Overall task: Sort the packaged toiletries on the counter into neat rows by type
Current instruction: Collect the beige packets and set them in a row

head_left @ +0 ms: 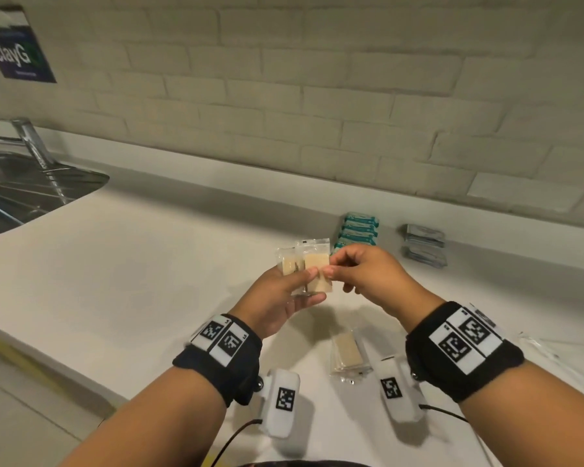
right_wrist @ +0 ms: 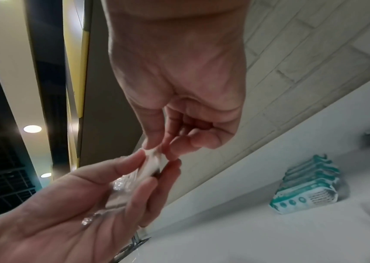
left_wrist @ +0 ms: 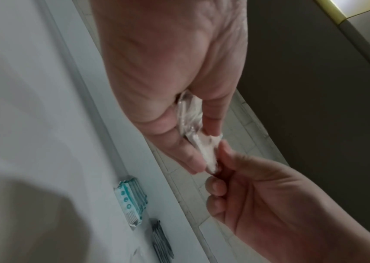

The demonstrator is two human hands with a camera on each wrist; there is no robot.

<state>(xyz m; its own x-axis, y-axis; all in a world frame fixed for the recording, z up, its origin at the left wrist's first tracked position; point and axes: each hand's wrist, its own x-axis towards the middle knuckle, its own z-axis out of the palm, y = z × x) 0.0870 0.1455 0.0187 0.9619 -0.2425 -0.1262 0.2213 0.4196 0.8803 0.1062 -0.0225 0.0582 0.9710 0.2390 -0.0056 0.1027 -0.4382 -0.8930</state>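
While the left hand (head_left: 277, 298) grips two clear packets of beige pads (head_left: 302, 264) upright above the middle of the counter (head_left: 132, 264), the right hand (head_left: 361, 271) pinches the front packet's right edge. Its long axis points away from the person, so I judge a pull to the right will separate it. Another beige packet (head_left: 346, 352) lies near the front edge, the teal row (head_left: 358, 230) at the back.

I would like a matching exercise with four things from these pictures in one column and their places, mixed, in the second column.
Things:
1. teal packets
2. grey packets
3. clear beige packets
4. single beige packet

Places:
A. on the counter between the wrists
B. held in both hands
C. rightmost row by the wall
D. row just behind the right hand

Pairs: 1-D, 2-C, 3-B, 4-A
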